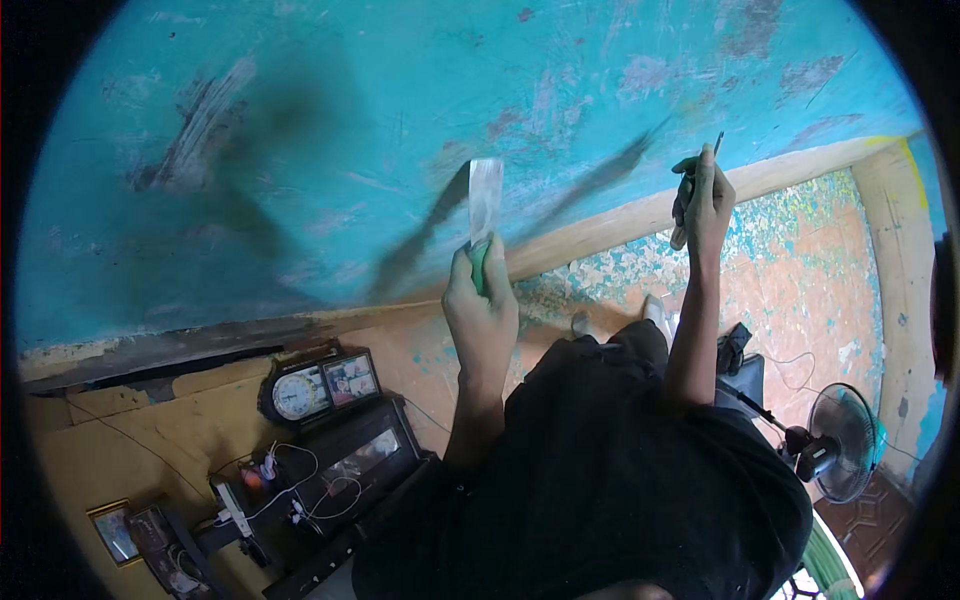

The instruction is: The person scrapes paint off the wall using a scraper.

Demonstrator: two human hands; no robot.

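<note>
My left hand [482, 310] is closed round the green handle of a putty knife [486, 195]. Its flat metal blade points up in front of the turquoise wall [400, 110], and I cannot tell whether it touches. Farther right, my raised right hand [708, 205] is closed on a slim tool [719, 144]. Only its thin dark tip shows clearly above the thumb; the rest is hidden by the fingers, so its kind is unclear. Scraped, greyish patches and scratches mark the wall, and shadows of both arms fall across it.
Paint flakes [640, 265] litter the orange floor along the wall's base. A standing fan [840, 445] is at the right. Lower left are a dark cabinet [370, 455] with cables, a clock with a photo frame [320, 385], and a framed picture [115, 532].
</note>
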